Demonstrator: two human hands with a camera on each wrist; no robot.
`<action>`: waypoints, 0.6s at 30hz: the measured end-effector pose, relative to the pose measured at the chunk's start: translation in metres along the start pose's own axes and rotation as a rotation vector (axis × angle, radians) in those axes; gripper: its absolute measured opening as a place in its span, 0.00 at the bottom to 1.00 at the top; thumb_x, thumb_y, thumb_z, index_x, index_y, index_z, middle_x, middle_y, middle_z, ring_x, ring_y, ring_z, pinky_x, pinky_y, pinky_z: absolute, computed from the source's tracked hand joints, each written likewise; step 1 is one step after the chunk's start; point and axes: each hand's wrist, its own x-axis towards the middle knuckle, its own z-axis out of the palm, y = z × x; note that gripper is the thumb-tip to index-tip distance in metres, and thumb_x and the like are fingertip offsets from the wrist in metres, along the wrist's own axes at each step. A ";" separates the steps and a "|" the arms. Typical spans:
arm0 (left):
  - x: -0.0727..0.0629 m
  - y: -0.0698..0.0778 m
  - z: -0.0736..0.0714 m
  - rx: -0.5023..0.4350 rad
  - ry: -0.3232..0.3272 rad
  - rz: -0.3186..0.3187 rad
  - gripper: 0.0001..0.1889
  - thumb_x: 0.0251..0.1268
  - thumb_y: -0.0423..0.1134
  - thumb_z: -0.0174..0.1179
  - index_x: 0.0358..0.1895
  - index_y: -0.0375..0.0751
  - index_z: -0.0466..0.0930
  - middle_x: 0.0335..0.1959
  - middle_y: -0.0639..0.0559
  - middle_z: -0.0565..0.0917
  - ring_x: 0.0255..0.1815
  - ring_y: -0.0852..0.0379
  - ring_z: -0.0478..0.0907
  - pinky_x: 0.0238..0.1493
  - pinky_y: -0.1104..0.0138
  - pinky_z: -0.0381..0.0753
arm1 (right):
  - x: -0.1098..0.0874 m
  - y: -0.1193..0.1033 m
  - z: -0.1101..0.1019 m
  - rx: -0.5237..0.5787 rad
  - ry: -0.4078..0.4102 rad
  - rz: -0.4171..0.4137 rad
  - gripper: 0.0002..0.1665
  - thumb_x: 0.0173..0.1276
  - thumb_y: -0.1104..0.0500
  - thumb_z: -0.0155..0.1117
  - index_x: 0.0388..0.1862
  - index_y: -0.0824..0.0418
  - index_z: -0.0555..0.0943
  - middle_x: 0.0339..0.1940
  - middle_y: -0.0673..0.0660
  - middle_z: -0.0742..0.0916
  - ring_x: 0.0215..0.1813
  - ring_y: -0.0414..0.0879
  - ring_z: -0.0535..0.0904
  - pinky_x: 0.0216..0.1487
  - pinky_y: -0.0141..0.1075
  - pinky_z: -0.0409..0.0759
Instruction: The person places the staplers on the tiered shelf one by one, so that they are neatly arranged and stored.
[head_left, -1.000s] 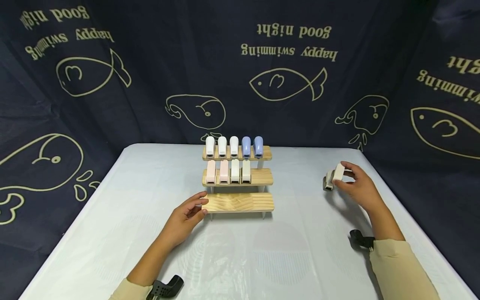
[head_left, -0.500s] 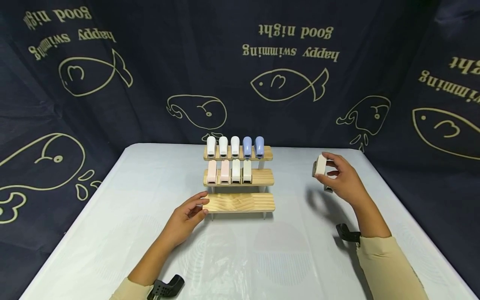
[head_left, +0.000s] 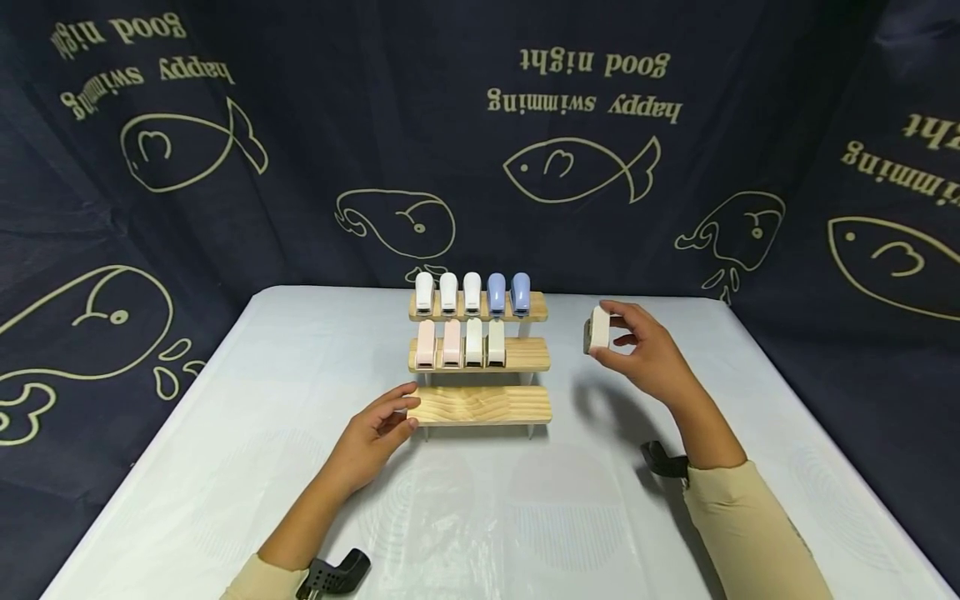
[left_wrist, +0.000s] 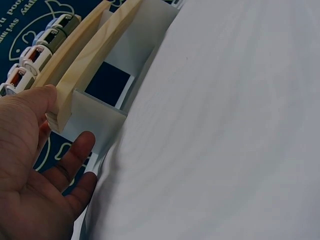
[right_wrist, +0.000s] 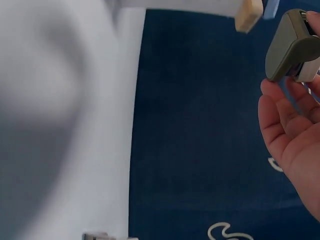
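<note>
My right hand [head_left: 647,357] holds a mini stapler [head_left: 599,327] above the table, right of a three-tier wooden display stand [head_left: 480,405]. Its pale body is pinched between thumb and fingertips; a grey-green base [right_wrist: 286,46] shows in the right wrist view. My left hand [head_left: 369,440] steadies the bottom tier's left end, thumb at the front corner and fingers round the end. On the middle tier stand two pink staplers [head_left: 426,343] and two pale ones [head_left: 474,342], leaving bare wood at its right. White staplers [head_left: 448,293] and blue ones [head_left: 497,293] line the top tier.
White cloth covers the table [head_left: 480,517]. A dark curtain [head_left: 300,233] with fish drawings hangs behind and at the sides. At the bottom edge of the right wrist view, part of a small pale object [right_wrist: 102,236] shows on the table.
My right hand has lifted the mini stapler from beside another one on the right and carried it left toward the stand. The left hand stays at the bottom tier's end.
</note>
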 end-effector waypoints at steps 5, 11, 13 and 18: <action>0.000 0.000 0.000 -0.009 -0.004 -0.003 0.17 0.70 0.37 0.63 0.59 0.36 0.80 0.70 0.45 0.71 0.58 0.49 0.78 0.54 0.69 0.79 | 0.005 -0.010 0.013 0.013 -0.019 -0.029 0.41 0.58 0.67 0.76 0.70 0.64 0.70 0.61 0.60 0.79 0.58 0.54 0.77 0.48 0.47 0.79; 0.000 0.000 0.000 -0.017 -0.002 -0.002 0.17 0.70 0.36 0.63 0.58 0.36 0.80 0.70 0.45 0.71 0.57 0.49 0.78 0.54 0.69 0.79 | 0.008 -0.031 0.026 0.042 -0.045 -0.051 0.41 0.56 0.71 0.76 0.69 0.69 0.70 0.60 0.65 0.78 0.58 0.58 0.77 0.48 0.55 0.79; 0.000 -0.001 0.000 -0.021 0.000 0.001 0.16 0.70 0.36 0.63 0.58 0.37 0.80 0.70 0.45 0.71 0.57 0.49 0.78 0.54 0.69 0.79 | 0.010 -0.025 0.031 0.043 -0.056 -0.060 0.42 0.56 0.69 0.77 0.69 0.67 0.70 0.62 0.62 0.78 0.59 0.57 0.77 0.48 0.53 0.79; 0.000 -0.001 -0.001 -0.024 0.000 0.000 0.16 0.70 0.36 0.63 0.58 0.37 0.80 0.70 0.44 0.71 0.57 0.49 0.78 0.55 0.68 0.79 | 0.014 -0.024 0.041 0.058 -0.082 -0.089 0.41 0.58 0.65 0.77 0.70 0.63 0.71 0.63 0.58 0.78 0.59 0.53 0.77 0.49 0.48 0.80</action>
